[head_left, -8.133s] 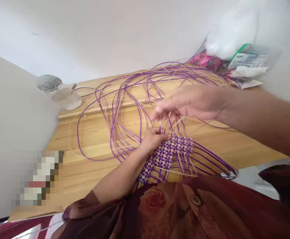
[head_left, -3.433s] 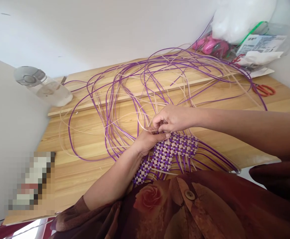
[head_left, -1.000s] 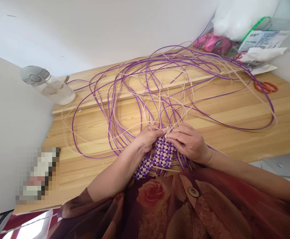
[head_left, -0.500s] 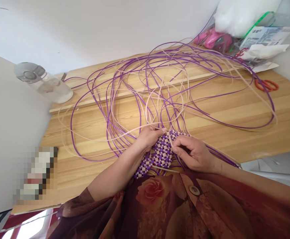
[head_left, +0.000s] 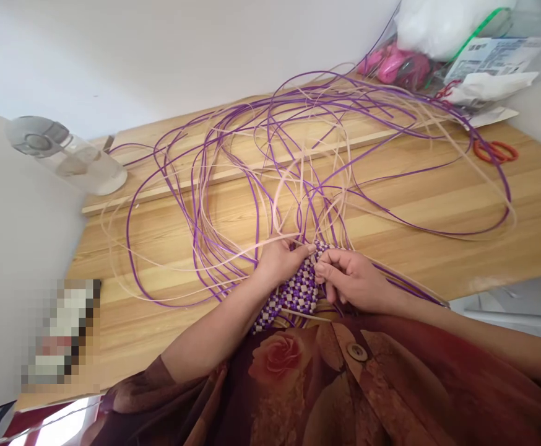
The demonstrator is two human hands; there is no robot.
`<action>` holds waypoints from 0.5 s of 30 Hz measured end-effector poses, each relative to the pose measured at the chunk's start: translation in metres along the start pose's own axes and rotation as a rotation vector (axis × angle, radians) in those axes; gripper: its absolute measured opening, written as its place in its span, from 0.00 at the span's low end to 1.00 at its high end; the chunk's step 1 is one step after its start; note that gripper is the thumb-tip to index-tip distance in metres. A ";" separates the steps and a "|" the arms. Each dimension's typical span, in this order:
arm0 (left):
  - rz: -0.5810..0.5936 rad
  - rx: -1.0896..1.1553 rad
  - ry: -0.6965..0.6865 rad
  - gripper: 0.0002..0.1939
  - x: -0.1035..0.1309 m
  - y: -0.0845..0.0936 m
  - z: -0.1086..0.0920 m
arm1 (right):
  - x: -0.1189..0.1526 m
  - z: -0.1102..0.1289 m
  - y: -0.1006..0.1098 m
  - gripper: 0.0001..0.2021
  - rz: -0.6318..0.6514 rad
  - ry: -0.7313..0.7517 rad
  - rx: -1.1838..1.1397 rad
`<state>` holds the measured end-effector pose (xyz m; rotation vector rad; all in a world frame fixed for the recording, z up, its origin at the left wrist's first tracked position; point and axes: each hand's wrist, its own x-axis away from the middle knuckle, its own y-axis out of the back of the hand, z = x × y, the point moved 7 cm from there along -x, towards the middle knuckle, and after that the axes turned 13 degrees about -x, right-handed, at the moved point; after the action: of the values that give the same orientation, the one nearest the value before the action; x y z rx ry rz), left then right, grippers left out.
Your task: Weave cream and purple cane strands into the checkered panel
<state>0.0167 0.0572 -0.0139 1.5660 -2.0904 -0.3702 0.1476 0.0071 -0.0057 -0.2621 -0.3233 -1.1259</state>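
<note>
Weave (head_left: 301,288): checked purple and pale, lying at the near edge of the table (head_left: 414,254), close to the shirt (head_left: 298,378), partly covered by both hands.
Left hand (head_left: 280,260): clamped on the weave's upper edge, thumb on top, other fingers mostly hidden.
Right hand (head_left: 354,280): thumb and forefinger together against the weave's right side; too small to tell whether pinching a strand.
Strands (head_left: 195,235): purple and pale, fanned out from the upper edge in crossed loops; more running off at lower right.
Loosening: a judged risk if the left grip slackens, from the springy pull of long loops.
Mix-up: easy, with like-coloured strands crossing so near the fingers.
Tangling: likely if drawn hard, with loops crossing each other and the ledge (head_left: 96,206).
Scissors (head_left: 496,150): orange-handled, at right, crossed in view by the outer loop; apt to snag or be dragged.
Bottle (head_left: 91,167): at far left, near the outermost strands.
Bags (head_left: 437,28): heaped in the far right corner, just beyond the strands.
Blurred item (head_left: 59,331): at left, too pixelated to identify.
In the way: looped strands, between hands and back of table.
</note>
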 end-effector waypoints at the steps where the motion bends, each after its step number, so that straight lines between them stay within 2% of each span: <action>1: -0.025 -0.060 -0.009 0.12 0.000 0.001 -0.001 | -0.001 -0.001 -0.001 0.14 0.003 -0.036 -0.012; 5: -0.040 -0.134 -0.076 0.13 -0.002 0.002 -0.004 | -0.001 -0.003 -0.005 0.14 0.072 -0.127 -0.006; 7: -0.026 -0.074 -0.073 0.16 -0.003 0.001 -0.002 | 0.000 -0.001 -0.003 0.14 0.127 -0.177 0.010; 9: 0.004 0.080 -0.018 0.18 -0.003 0.000 0.002 | -0.002 0.003 0.003 0.14 0.152 -0.217 -0.010; 12: 0.074 0.380 0.078 0.17 -0.001 -0.006 0.005 | -0.013 0.019 0.022 0.11 0.043 -0.205 -0.061; 15: 0.110 0.533 0.084 0.17 0.001 -0.009 -0.001 | -0.027 0.035 0.035 0.06 -0.057 -0.131 -0.051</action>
<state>0.0240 0.0540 -0.0176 1.6960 -2.3130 0.3167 0.1647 0.0571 0.0148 -0.3750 -0.4207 -1.1771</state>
